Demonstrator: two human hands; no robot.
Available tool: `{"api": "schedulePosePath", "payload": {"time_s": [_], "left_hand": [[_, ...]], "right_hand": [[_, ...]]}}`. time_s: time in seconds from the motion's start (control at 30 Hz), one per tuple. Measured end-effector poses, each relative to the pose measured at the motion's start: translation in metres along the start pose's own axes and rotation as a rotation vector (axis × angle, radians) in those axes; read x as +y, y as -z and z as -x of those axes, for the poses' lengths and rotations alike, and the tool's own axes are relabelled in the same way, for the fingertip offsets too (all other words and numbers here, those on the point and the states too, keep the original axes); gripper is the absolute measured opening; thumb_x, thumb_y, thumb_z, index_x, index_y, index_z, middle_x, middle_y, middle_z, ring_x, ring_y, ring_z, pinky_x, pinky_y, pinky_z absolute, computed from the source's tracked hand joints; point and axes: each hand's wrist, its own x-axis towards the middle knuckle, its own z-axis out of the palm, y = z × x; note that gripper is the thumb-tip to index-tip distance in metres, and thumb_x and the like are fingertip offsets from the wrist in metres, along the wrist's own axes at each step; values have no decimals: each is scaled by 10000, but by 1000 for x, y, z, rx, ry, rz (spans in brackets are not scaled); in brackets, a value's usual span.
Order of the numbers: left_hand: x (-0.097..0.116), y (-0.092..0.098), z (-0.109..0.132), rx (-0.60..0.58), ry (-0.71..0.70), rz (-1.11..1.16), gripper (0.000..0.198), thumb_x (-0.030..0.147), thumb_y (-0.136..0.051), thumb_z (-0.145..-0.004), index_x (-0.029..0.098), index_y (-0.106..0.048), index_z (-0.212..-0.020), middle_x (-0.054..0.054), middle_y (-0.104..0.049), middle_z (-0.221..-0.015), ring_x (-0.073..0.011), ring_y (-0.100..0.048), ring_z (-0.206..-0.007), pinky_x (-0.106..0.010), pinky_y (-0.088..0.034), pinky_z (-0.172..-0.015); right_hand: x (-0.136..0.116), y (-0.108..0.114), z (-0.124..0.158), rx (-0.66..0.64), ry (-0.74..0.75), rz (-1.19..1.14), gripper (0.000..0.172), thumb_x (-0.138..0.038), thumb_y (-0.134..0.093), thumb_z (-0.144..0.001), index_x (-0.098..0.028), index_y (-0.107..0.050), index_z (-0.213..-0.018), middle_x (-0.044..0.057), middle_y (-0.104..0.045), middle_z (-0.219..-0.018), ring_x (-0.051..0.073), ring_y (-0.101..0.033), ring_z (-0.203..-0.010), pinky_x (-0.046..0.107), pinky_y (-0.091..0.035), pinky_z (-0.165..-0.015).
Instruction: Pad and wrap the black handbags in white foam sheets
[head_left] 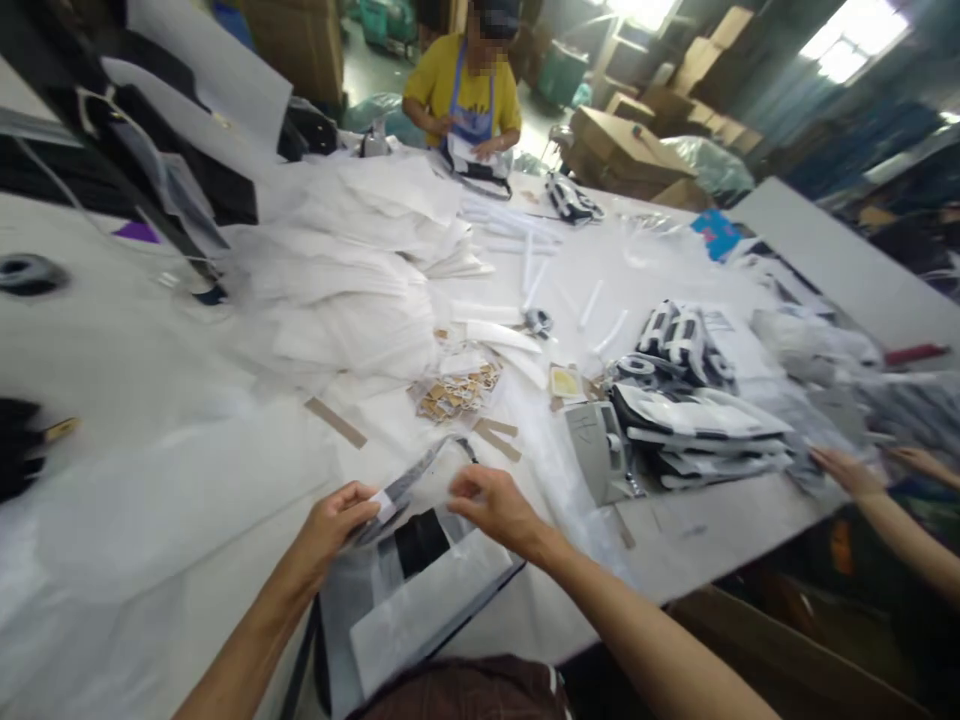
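Note:
A grey and black bag [337, 640] lies flat at the table's near edge, with a white sheet [427, 605] across it and a black patch [421, 543] above the sheet. My left hand [339, 522] pinches the bag's grey strap [409, 485] where a small white piece wraps it; the strap arches up and away. My right hand [495, 508] is over the bag's right side, fingers curled together and slightly blurred. Whatever its fingertips may hold is too small to make out.
Beyond the bag lie brown tags [457, 395], cardboard strips [496, 440] and heaped white sheets [352, 310]. Stacked bags [705, 435] stand right, beside a grey tape dispenser [596, 450]. A co-worker's hand [847, 472] is at the right; another person [469, 95] works across the table.

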Motion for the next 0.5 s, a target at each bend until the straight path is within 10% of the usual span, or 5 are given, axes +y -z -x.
{"api": "schedulePosePath", "payload": {"time_s": [0.27,0.5], "left_hand": [[0,7,9,-14,101,-34,433,483,-816,-506,180,-659,-772,12,-663,-634,-169,-578,-535,-238,-426,-516],[2,6,16,27,67,-57,438,432,-860,-479,177,-674,-782,-9,-703,-707,-193,-638,-634,-245,-481,-595]], "right_hand": [[139,195,130,702,-595,96,263,-425,-653,-665,-201,-696,-797,71,-713,-840,253,-634,-862,380,-468,-834],[195,216,131,526,-624,-201,384,-461,-732,-581,-161,-753,-819,109,-746,-871,232,-671,-829,338,-520,-693]]}}
